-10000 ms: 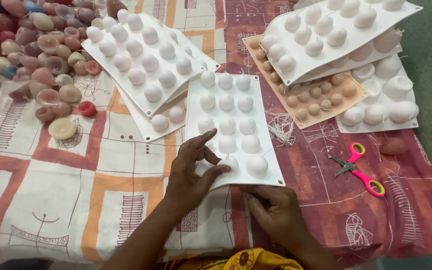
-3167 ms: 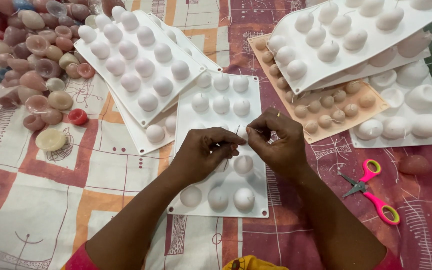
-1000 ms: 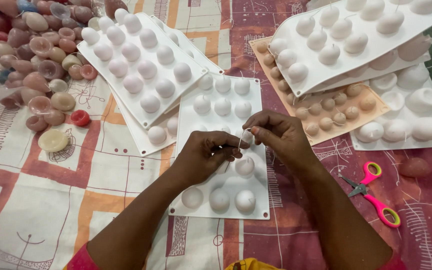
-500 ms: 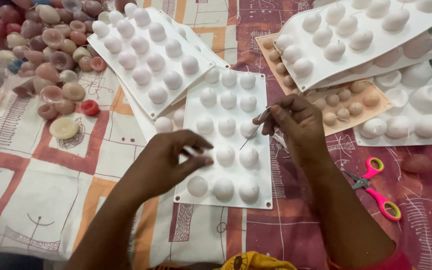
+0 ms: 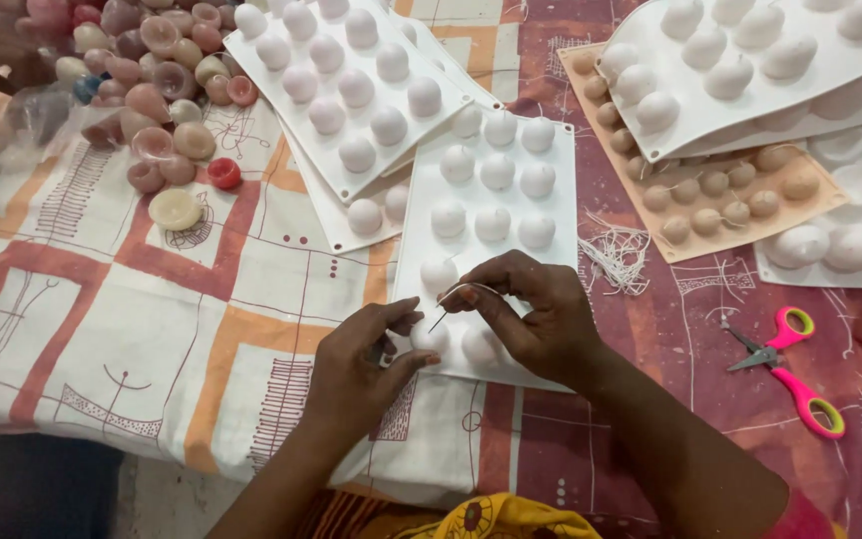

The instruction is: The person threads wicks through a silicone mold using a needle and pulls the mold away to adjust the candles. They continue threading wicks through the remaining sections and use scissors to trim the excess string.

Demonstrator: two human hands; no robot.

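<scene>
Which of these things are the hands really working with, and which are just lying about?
In use:
left hand
right hand
thin wick pinched in the fingers
white mould tray under the hands

Lying about:
pink scissors
loose wick pile
coloured candles
tan mould tray

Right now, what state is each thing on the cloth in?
White mould: flat, bumps up.
Needle: tilted, between both hands.
Left hand: fingers pinched near the needle.
Right hand: fingers pinch thread.
Scissors: lying slightly open.
Wick scraps: loose heap.
Tan mould: partly covered.
</scene>
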